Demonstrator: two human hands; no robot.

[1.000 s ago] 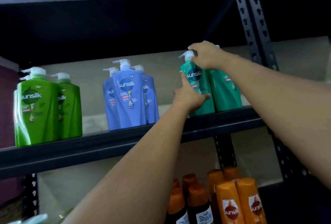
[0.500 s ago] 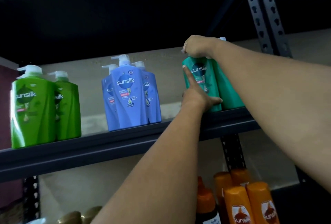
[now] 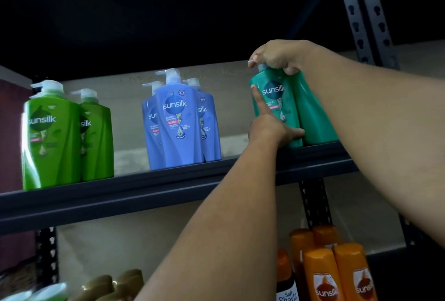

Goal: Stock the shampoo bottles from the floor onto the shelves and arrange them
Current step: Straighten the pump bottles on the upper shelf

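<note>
head view: the right hand (image 3: 277, 56) curls over the pump top of a teal bottle (image 3: 274, 105) standing on the shelf (image 3: 144, 192), gripping it. just below, the left hand (image 3: 269, 125) rests on the bottle's front, forefinger straight along the label. a second teal bottle (image 3: 313, 118) touches it behind. blue bottles (image 3: 178, 122) and green bottles (image 3: 55, 137) stand well left of both hands.
</note>
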